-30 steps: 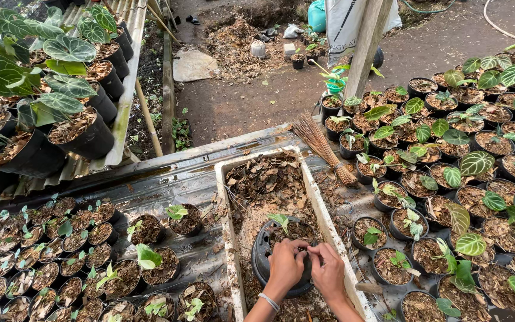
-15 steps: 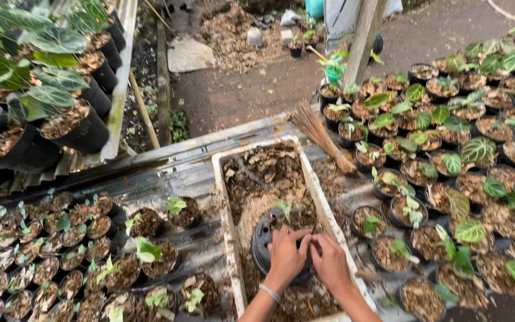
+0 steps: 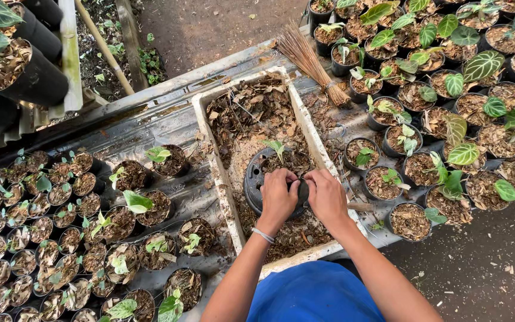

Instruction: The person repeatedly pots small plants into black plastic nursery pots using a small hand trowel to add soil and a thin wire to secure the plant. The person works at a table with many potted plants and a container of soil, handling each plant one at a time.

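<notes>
Head view shows our left hand point(image 3: 278, 197) and right hand point(image 3: 326, 197) both grasping the black pot point(image 3: 258, 182) in the white trough point(image 3: 210, 143), so we should press gently around the seedling point(image 3: 276, 146).

I see a bundled straw hand broom point(image 3: 309, 62) lying on the grey metal bench point(image 3: 150, 122), above right of a white trough. Rows of small black seedling pots point(image 3: 43, 238) fill the bench's left side. Larger pots with veined green leaves point(image 3: 466, 77) crowd the right. Big black grow bags point(image 3: 22, 65) sit top left.
</notes>
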Action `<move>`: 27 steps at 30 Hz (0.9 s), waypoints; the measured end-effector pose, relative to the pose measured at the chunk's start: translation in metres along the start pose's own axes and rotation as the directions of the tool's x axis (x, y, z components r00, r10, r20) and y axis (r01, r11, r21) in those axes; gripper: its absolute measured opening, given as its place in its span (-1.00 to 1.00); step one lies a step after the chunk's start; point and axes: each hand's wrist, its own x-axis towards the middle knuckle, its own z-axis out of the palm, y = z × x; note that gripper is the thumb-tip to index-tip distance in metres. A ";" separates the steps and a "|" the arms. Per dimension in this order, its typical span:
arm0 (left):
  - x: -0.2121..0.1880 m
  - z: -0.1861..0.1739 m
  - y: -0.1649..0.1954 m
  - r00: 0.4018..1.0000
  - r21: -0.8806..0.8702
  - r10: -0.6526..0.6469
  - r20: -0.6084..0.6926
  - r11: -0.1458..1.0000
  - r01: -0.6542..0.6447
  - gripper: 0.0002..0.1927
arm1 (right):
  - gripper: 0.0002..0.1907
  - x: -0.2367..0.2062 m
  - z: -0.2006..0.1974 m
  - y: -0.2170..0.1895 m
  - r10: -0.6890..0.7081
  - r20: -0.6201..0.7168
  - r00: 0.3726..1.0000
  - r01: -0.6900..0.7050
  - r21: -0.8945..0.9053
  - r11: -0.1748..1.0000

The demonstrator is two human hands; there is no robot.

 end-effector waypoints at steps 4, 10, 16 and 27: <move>0.002 0.001 -0.005 0.999 -0.022 -0.051 0.010 0.998 0.051 -0.86 | -0.90 0.003 0.006 0.000 -0.016 -0.031 0.999 0.017 0.051 0.999; 0.005 0.002 -0.009 1.000 -0.057 -0.017 -0.019 0.998 0.015 -0.88 | -0.89 0.001 0.019 0.002 -0.004 -0.140 0.990 0.027 0.160 0.987; 0.006 0.004 -0.010 0.999 -0.052 -0.031 -0.020 0.998 0.030 -0.87 | -0.86 -0.004 0.010 -0.002 -0.123 -0.168 0.978 0.145 0.121 0.982; 0.011 -0.004 -0.011 0.998 -0.080 0.003 0.055 0.997 0.002 -0.88 | -0.92 0.006 -0.002 0.010 -0.130 0.031 0.991 0.127 0.097 0.987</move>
